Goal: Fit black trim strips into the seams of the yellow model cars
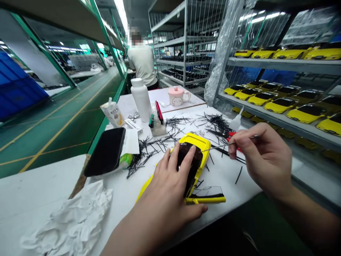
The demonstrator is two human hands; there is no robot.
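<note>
L hand (166,193) spread flat on black roof (197,157) of yellow toy car (200,139), car on white table (234,190). R hand (269,160) pinches thin metal rod (220,145), tip near car's far end. Car prob. light, hard, slick — best held by thick sides. Open door (210,200) looks thin, may snap. Clear holder (159,131) has red tool (159,113) + green tool (151,121). White bottle (141,101) & pink mug (176,100) have lids on — can't see inside.

A yellow model car (198,139) with a dark roof is lying aslant on the desk (226,185) under the left hand (169,181), one door standing open. A thin metal tool (220,145) is pointing from the right hand (266,156) toward it.
</note>
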